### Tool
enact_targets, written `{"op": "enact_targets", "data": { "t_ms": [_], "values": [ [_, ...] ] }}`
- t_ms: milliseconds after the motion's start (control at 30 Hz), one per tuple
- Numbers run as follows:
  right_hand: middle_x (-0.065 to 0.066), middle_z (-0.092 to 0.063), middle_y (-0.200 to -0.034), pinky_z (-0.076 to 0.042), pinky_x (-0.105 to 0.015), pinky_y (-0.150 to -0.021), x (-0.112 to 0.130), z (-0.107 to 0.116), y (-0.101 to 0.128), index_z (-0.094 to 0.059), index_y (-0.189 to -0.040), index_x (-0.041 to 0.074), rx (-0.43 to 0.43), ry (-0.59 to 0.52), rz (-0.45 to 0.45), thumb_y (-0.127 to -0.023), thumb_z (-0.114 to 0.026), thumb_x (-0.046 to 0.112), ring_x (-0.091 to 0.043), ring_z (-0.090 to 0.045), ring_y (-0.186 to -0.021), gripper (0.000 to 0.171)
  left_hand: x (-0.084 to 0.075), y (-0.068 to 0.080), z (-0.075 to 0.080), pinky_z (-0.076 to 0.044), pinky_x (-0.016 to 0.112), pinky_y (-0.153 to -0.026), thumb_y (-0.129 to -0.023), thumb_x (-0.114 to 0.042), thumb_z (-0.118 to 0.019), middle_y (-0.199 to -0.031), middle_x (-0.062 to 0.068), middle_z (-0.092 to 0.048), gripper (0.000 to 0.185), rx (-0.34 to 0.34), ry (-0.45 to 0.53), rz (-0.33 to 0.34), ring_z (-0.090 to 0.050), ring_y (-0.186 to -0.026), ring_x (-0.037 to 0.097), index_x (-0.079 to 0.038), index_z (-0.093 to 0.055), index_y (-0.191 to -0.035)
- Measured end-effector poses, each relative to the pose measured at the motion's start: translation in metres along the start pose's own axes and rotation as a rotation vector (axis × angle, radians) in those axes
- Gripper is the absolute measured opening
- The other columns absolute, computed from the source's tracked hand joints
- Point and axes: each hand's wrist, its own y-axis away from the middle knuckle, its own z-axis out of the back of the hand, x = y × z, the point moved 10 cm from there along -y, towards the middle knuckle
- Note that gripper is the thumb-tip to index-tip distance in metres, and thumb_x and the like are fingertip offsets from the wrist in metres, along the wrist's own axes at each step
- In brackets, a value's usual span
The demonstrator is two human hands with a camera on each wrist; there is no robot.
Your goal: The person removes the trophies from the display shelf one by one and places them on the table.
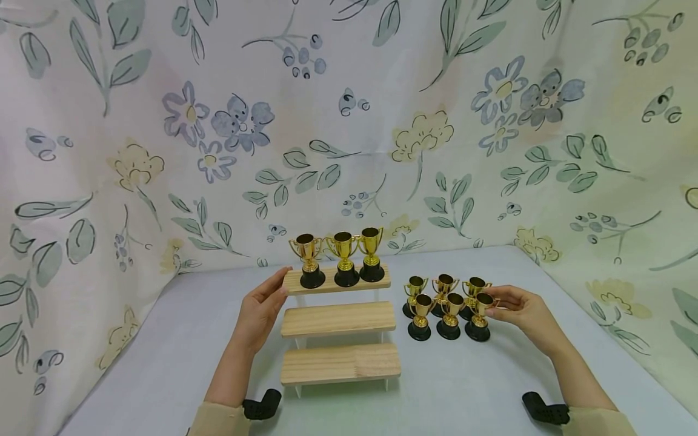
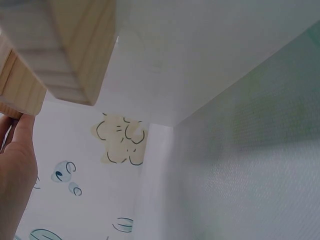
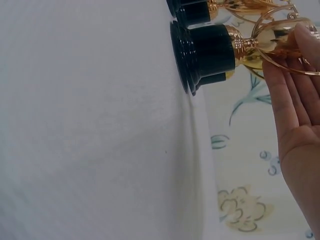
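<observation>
A three-tier wooden display stand (image 1: 338,320) rises in steps on the table, with three small gold trophy cups on black bases, one of them this trophy (image 1: 345,248), along its top board. My left hand (image 1: 262,306) holds the left end of that top board, thumb toward the front and fingers behind; in the left wrist view the hand (image 2: 17,170) shows at the board's end. To the right of the stand, several more trophies stand in two rows. At the front row's right end, my right hand (image 1: 518,309) grips a trophy (image 3: 212,52) by its cup, thumb on the near side.
A white cloth (image 1: 452,387) covers the table. Behind and at both sides hangs a curtain (image 1: 349,133) printed with flowers and leaves. The stand's middle board (image 1: 338,319) and bottom board (image 1: 327,365) are bare wood on pale supports.
</observation>
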Motion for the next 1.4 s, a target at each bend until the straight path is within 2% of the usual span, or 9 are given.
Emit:
{"op": "enact_targets", "data": {
  "t_ms": [200, 333, 433, 567, 767, 1033, 1400],
  "values": [
    [0.032, -0.064, -0.106, -0.057, -0.017, -0.078, -0.0006, -0.0010, 0.0000, -0.059, -0.129, -0.003, 0.003, -0.001, 0.000, -0.089, -0.074, 0.019, 0.009, -0.065, -0.094, 0.048, 0.0003, 0.0006, 0.0008, -0.042, 0.010, -0.108, -0.101, -0.011, -0.055, -0.147, -0.010, -0.046, 0.059, -0.009, 0.001, 0.006, -0.052, -0.126, -0.011, -0.002, -0.031, -0.154],
    [0.032, -0.065, -0.106, -0.057, -0.016, -0.078, -0.0012, -0.0013, 0.0001, -0.059, -0.128, -0.002, 0.007, -0.014, 0.000, -0.089, -0.074, 0.017, 0.008, -0.066, -0.094, 0.047, 0.0002, 0.0005, 0.0002, -0.042, 0.009, -0.108, -0.101, -0.011, -0.056, -0.154, -0.001, -0.041, 0.060, -0.008, -0.002, 0.011, -0.051, -0.126, -0.011, -0.002, -0.031, -0.154],
    [0.032, -0.065, -0.106, -0.057, -0.016, -0.078, -0.0021, -0.0007, 0.0002, -0.059, -0.128, -0.002, 0.005, -0.021, -0.001, -0.089, -0.074, 0.017, 0.007, -0.066, -0.094, 0.046, 0.0002, 0.0003, -0.0005, -0.042, 0.009, -0.108, -0.101, -0.012, -0.056, -0.161, 0.009, -0.032, 0.060, -0.002, -0.010, 0.012, -0.050, -0.127, -0.012, -0.002, -0.031, -0.154],
    [0.031, -0.064, -0.106, -0.057, -0.015, -0.078, -0.0033, -0.0003, -0.0001, -0.059, -0.127, -0.002, 0.004, -0.019, -0.002, -0.089, -0.074, 0.016, 0.008, -0.065, -0.094, 0.045, 0.0001, 0.0002, -0.0006, -0.041, 0.009, -0.108, -0.101, -0.012, -0.056, -0.162, 0.011, -0.029, 0.060, 0.004, -0.014, 0.007, -0.050, -0.127, -0.012, -0.002, -0.030, -0.154],
    [0.031, -0.065, -0.105, -0.057, -0.016, -0.078, -0.0037, -0.0002, -0.0002, -0.059, -0.126, -0.003, 0.008, -0.029, 0.018, -0.088, -0.074, 0.013, 0.008, -0.066, -0.094, 0.043, 0.0004, -0.0003, -0.0006, -0.041, 0.009, -0.108, -0.101, -0.014, -0.056, -0.161, 0.007, -0.033, 0.061, 0.012, -0.013, 0.005, -0.049, -0.128, -0.012, -0.003, -0.031, -0.154],
    [0.028, -0.066, -0.104, -0.058, -0.016, -0.076, 0.0001, 0.0004, -0.0004, -0.059, -0.125, -0.005, 0.018, -0.061, 0.059, -0.088, -0.072, 0.007, 0.006, -0.067, -0.092, 0.041, 0.0007, -0.0007, 0.0006, -0.042, 0.010, -0.108, -0.100, -0.012, -0.057, -0.148, -0.009, -0.046, 0.060, 0.001, 0.002, 0.002, -0.051, -0.127, -0.010, -0.003, -0.032, -0.154],
    [0.029, -0.066, -0.105, -0.058, -0.015, -0.078, 0.0007, 0.0005, -0.0003, -0.059, -0.125, -0.005, 0.016, -0.056, 0.058, -0.088, -0.073, 0.007, 0.009, -0.066, -0.095, 0.042, 0.0016, -0.0011, 0.0018, -0.042, 0.010, -0.108, -0.100, -0.012, -0.057, -0.142, -0.015, -0.051, 0.059, -0.009, 0.003, 0.006, -0.052, -0.127, -0.010, -0.003, -0.033, -0.153]
  ]
}}
